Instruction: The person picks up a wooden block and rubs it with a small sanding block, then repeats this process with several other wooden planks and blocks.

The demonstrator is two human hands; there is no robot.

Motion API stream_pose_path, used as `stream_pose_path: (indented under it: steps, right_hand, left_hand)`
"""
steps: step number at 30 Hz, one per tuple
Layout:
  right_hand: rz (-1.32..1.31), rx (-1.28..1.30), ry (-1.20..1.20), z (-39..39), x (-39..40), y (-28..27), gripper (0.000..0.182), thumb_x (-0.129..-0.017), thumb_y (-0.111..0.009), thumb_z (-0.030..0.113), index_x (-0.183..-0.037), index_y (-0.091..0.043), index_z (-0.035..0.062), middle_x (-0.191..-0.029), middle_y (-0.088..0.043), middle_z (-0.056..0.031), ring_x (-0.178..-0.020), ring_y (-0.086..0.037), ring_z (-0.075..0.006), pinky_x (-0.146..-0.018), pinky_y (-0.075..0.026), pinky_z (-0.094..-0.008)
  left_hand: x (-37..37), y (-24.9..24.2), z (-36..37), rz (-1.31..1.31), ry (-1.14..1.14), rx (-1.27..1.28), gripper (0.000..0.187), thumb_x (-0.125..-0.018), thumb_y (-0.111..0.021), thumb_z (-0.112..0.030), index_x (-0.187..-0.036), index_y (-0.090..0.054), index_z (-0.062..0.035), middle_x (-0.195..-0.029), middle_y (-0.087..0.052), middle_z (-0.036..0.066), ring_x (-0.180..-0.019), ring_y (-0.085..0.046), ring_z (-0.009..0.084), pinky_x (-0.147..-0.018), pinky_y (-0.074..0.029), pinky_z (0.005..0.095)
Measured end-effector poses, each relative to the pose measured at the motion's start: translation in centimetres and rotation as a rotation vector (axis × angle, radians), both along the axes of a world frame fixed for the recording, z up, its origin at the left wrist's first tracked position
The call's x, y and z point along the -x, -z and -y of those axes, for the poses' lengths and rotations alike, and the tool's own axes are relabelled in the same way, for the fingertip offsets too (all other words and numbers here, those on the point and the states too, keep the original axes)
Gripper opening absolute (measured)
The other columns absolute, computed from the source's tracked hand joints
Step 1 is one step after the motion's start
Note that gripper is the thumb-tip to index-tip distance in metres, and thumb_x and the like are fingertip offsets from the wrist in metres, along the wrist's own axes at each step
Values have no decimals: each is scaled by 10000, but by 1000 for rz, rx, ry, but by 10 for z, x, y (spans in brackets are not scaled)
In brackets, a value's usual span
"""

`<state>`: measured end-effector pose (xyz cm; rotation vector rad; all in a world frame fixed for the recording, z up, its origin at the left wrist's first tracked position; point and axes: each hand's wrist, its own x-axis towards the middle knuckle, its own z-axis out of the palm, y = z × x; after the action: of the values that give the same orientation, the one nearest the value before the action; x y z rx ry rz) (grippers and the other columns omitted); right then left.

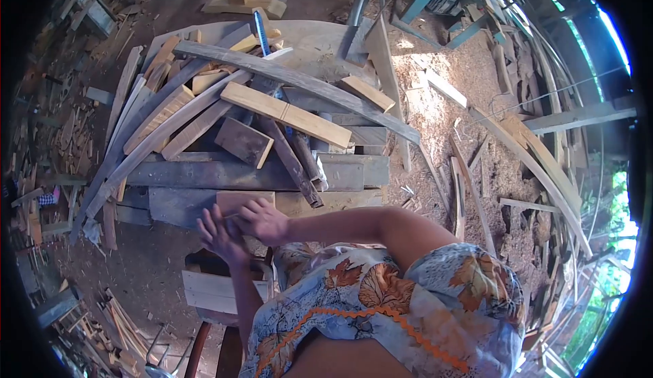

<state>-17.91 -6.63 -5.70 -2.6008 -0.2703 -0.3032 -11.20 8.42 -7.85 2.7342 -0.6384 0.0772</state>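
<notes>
wood (286,114) heaped on the surface (211,174) I'm watching, shavings (425,109) across the floor (153,272), hands (265,223) together by a reddish block (252,198), fingers half-spread, can't tell if they hold anything

The block (246,198) is a piece of wood, reddish-brown, with straight edges. It appears to lie flat on the bench (303,202), at the near edge, between eight and nine o'clock from the middle of the view. Its six o'clock side is partly hidden by the right hand (264,221). At about seven o'clock from it, a small dark thing (235,225) shows between this hand and the left hand (221,236); its shape is unclear.
</notes>
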Motion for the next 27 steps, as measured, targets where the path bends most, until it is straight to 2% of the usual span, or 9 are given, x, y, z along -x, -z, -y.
stream_pose_path:
  steps: [3,6,10,13,17,20,22,26,27]
  right_hand:
    - [30,5,-4,-19,-37,6,394,-765,-596,205,-1139,-631,84,-1055,-505,-73,-1013,-465,-247,-859,-375,-388]
    - [67,8,-10,-19,-39,8,404,-767,-595,211,-1150,-629,89,-1049,-501,-69,-1012,-466,-250,-864,-375,-390]
    - [-25,18,-42,-6,-3,5,378,-783,-615,214,-1145,-643,110,-1085,-511,-74,-1060,-477,-254,-888,-390,-395]
    - [-30,-75,-30,12,45,-3,395,-799,-639,242,-1172,-641,109,-1111,-514,-85,-1058,-487,-258,-884,-388,-399]
    - [-97,-41,-10,19,70,-6,444,-802,-664,279,-1210,-632,106,-1139,-514,-97,-1034,-502,-267,-853,-398,-415]
    - [-63,-3,-11,16,49,-5,473,-781,-688,298,-1207,-630,101,-1161,-514,-103,-1032,-503,-274,-827,-407,-428]
    - [52,-15,70,7,16,-3,486,-769,-691,286,-1210,-618,96,-1159,-516,-100,-1037,-499,-279,-837,-404,-420]
    - [89,-39,73,-2,-51,-5,488,-766,-679,260,-1217,-603,89,-1144,-518,-93,-1045,-494,-282,-849,-402,-416]
    - [12,-55,69,-3,-61,-12,455,-764,-648,227,-1190,-611,72,-1141,-523,-101,-1050,-492,-287,-871,-396,-414]
  left_hand:
    - [-35,-1,-18,78,-13,-41,507,-1030,-327,-443,-1440,-460,-175,-1524,-386,95,-1436,-260,306,-1115,-158,505]
    - [-36,1,-21,70,-17,-27,511,-1032,-318,-444,-1442,-455,-171,-1523,-385,101,-1431,-267,316,-1110,-164,526]
    - [4,-1,-8,63,-33,-22,522,-1034,-306,-448,-1441,-453,-155,-1518,-383,110,-1426,-269,337,-1101,-170,551]
    - [45,-12,8,49,50,-24,565,-1024,-277,-457,-1449,-442,-123,-1516,-378,122,-1430,-244,384,-1100,-145,589]
    - [65,-14,15,6,92,47,579,-995,-317,-451,-1475,-416,-142,-1541,-342,121,-1445,-214,381,-1113,-112,619]
    - [43,-18,12,-31,95,51,557,-995,-328,-434,-1473,-421,-163,-1547,-333,114,-1447,-213,381,-1108,-117,639]
    - [11,-17,11,-2,66,24,544,-998,-333,-430,-1468,-427,-174,-1542,-343,112,-1447,-219,378,-1104,-122,648]
    - [-58,-9,5,36,8,-30,515,-1006,-347,-429,-1452,-444,-190,-1518,-378,114,-1441,-249,370,-1099,-126,663]
    - [-65,-7,4,43,4,-32,515,-1006,-347,-429,-1452,-444,-190,-1518,-378,114,-1441,-249,370,-1099,-126,663]
